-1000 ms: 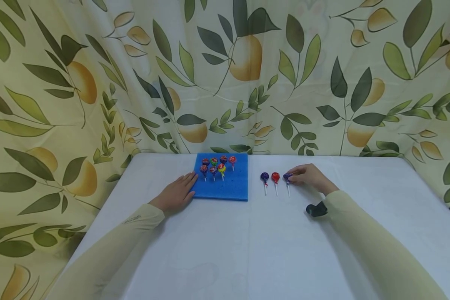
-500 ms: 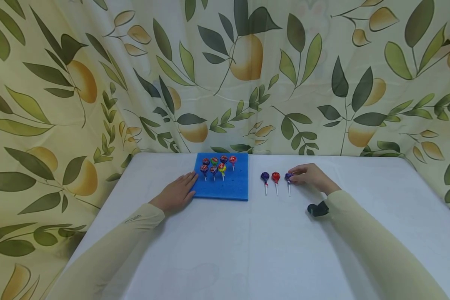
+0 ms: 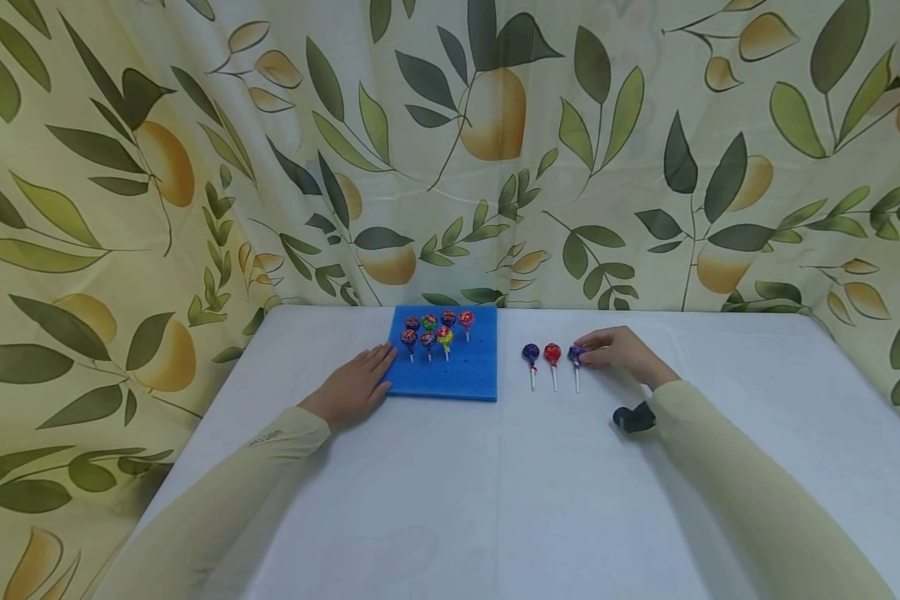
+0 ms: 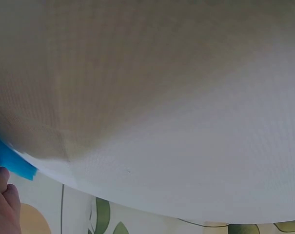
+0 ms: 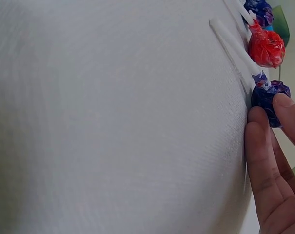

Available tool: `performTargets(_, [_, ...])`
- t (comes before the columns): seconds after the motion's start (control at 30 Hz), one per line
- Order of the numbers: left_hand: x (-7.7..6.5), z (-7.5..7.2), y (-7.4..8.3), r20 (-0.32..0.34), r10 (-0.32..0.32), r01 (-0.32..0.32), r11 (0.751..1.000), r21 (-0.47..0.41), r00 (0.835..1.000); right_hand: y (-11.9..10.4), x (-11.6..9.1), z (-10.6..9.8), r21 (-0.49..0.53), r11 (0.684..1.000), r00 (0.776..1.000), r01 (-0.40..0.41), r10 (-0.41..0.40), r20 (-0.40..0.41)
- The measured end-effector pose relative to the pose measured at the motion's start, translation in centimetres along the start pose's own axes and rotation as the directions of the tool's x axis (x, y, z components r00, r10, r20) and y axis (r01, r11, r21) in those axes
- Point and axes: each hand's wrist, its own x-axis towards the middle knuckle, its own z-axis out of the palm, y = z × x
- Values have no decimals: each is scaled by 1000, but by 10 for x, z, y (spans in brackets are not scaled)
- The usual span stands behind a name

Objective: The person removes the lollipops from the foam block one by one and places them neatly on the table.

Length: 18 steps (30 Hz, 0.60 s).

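My left hand (image 3: 351,385) rests flat at the left edge of a blue foam board (image 3: 450,383), fingertips on its rim. Several wrapped lollipops stand stick-down in the board's back part, among them a yellow one (image 3: 444,335) and a red one (image 3: 466,320). To the right, a purple lollipop (image 3: 530,352), a red lollipop (image 3: 552,352) and another purple lollipop (image 3: 575,354) lie side by side, sticks toward me. My right hand (image 3: 621,356) pinches the rightmost purple one by its wrapped head; thumb and fingers (image 5: 258,141) sit on either side of it in the right wrist view.
A white cloth covers the table (image 3: 450,483). Behind it hangs a curtain (image 3: 450,208) printed with leaves and fruit. A black wrist device (image 3: 633,418) sits under the right sleeve (image 3: 750,475), close over the cloth.
The rightmost purple lollipop shifts very slightly in my right hand. My left hand and the board stay put.
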Motion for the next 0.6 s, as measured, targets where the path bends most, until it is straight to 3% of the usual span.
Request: performTargets(0.6, [2,2,0,11,-10,10,1000,4,1000,0,-1,-4,-8,1000,999,-3,4,34])
